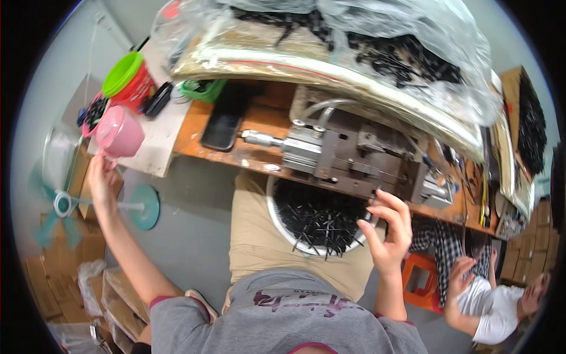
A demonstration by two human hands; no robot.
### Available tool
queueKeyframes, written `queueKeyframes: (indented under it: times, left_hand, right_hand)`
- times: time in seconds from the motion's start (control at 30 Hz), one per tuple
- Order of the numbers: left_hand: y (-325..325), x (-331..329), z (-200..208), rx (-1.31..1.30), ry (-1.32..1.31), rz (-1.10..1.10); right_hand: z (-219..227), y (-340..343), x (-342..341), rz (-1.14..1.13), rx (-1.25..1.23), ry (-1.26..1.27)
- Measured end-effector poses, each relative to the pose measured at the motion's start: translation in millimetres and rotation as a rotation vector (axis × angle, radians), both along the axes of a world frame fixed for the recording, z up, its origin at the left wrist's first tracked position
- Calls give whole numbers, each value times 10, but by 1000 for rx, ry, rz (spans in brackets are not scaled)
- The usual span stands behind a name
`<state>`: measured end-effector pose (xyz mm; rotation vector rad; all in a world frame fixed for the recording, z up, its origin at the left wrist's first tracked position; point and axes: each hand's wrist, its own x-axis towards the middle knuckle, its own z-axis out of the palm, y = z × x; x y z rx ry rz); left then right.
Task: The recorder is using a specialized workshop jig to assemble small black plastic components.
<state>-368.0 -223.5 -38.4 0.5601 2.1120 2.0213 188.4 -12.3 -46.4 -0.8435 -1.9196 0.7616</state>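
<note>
My left hand (104,184) is stretched out to the left, its fingers closed on the handle of a pink cup (121,131) at the edge of a pale tabletop. In front of me, my right hand (390,233) is curled, holding a small dark stick (369,213) between thumb and fingers. It is just below a metal fixture (359,159) with air cylinders (303,148) on the bench. A white bucket (273,218) full of thin black sticks (321,215) rests at my lap, beside the right hand.
On the wooden bench (194,133) lies a black phone (223,127). A red bucket with a green rim (127,79) stands beyond the cup. Plastic-covered black parts (407,56) fill a raised shelf. A teal fan (62,203) is at left; a co-worker (492,307) sits at right.
</note>
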Motion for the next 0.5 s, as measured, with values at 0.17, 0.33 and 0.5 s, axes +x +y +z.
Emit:
queueKeyframes:
  times: [0.17,0.33,0.5]
  left_hand:
    - [359,830,674,60,-10,-85]
    - [1198,1765,1110,113,24,-555]
    - [2045,2933,1447,123,29,-1087]
  right_hand:
    - [-11,-36,35,13,21,17]
    - [-100,-166,109,29,-30,115]
    - [-210,-307,193,11,-65,195]
